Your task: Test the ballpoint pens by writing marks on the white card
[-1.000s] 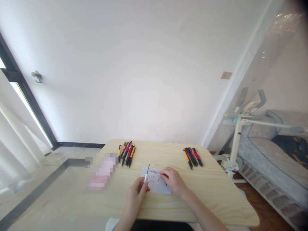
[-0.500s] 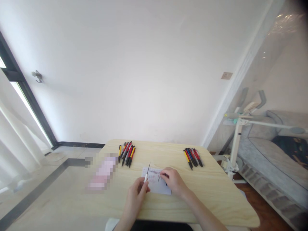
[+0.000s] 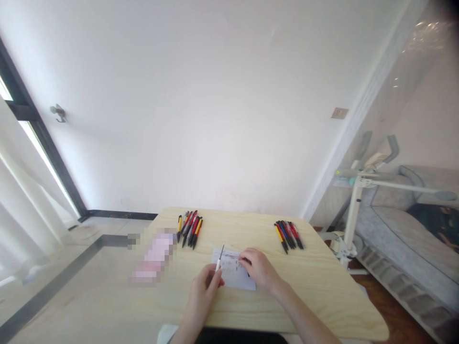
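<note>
My left hand (image 3: 207, 282) is closed round a slim white stick (image 3: 218, 264) with a thin dark metal shaft pointing up and away; its exact kind is unclear. Under and between my hands lies a sheet of white paper (image 3: 233, 279) with reddish and dark marks or small bits on its upper part. Above the right side of the sheet, my right hand (image 3: 261, 268) is bent, with thumb and fingertips pressed together. Whatever those fingertips may hold is too small to make out. A small dark thing shows beneath that palm.
On the wooden table (image 3: 322, 296), several red, yellow and dark pens (image 3: 190, 230) lie at the back left. Another group of pens (image 3: 289, 235) lies at the back right. A blurred pink item (image 3: 154, 258) is at the left edge. Exercise equipment (image 3: 353, 215) stands right of the table.
Both hands keep nearly the same pose over the paper. The view has shifted very slightly; the pens and paper stay in place on the table.
</note>
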The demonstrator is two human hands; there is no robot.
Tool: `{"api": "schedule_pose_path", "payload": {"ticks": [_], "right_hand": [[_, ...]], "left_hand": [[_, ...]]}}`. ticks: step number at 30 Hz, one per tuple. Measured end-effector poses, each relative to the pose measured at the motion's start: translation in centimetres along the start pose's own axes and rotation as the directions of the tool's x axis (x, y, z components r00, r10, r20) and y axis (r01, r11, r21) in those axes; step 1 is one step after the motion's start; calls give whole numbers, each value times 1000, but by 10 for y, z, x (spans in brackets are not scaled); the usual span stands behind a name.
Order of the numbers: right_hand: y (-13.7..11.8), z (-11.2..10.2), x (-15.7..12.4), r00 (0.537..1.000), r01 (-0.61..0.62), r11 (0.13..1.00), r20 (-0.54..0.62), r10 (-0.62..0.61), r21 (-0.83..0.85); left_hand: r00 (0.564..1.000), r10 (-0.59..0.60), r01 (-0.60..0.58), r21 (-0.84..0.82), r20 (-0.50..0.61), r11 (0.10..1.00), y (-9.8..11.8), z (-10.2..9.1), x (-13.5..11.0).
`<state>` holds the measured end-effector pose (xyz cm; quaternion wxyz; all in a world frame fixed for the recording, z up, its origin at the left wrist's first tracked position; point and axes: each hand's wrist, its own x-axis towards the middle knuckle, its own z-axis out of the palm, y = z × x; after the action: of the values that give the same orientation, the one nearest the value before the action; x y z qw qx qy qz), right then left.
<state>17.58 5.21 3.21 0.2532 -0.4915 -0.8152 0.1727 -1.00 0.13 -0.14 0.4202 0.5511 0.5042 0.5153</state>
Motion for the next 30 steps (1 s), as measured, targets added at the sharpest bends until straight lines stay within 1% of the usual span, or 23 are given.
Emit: {"api": "schedule_pose_path", "payload": {"ticks": [4, 9, 16, 24, 30], "right_hand": [[-1, -1, 1, 999, 13, 1000, 37, -12, -18], [0, 0, 1, 999, 3, 1000, 39, -3, -21], [-2, 1, 1, 998, 20, 1000, 59, -19, -21], [-2, 0, -2, 998, 43, 999, 52, -42, -16], [0, 3, -1, 999, 15, 1000, 33, -15, -14]], "left_hand": [[1000, 2, -2, -4, -9, 1000, 0, 0, 0], [1000, 13, -13, 3, -15, 1000, -1, 0, 0], [1000, 10, -10, 8, -16, 1000, 0, -1, 0], [1000, -3, 3, 6, -11, 1000, 1, 0, -1], [1000, -1, 2, 3, -21, 1000, 2, -1, 0]]}}
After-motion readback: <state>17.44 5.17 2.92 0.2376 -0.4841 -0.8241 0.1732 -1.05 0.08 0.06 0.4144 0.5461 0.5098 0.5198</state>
